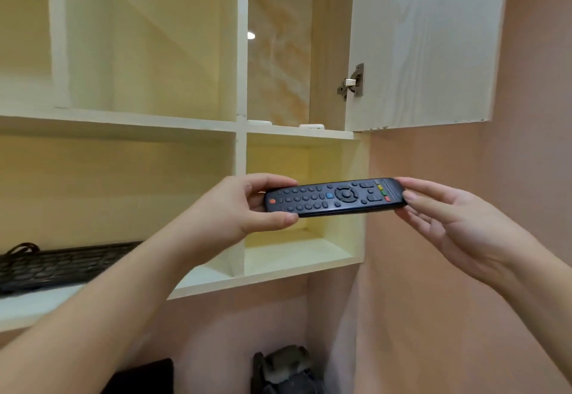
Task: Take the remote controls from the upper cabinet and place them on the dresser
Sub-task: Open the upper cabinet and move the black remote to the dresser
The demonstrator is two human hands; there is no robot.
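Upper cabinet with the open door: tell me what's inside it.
Two flat white objects, and, lie at the shelf's front edge. From this low angle, whatever lies further back on the shelf is hidden.

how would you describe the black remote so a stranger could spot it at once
In front of the pale wooden wall cabinet, the long black button-covered remote control is held level between the left hand and right hand. Unlike the flat white objects on the shelf above, it is dark.

Black keyboard (58, 265) cut off at left edge.
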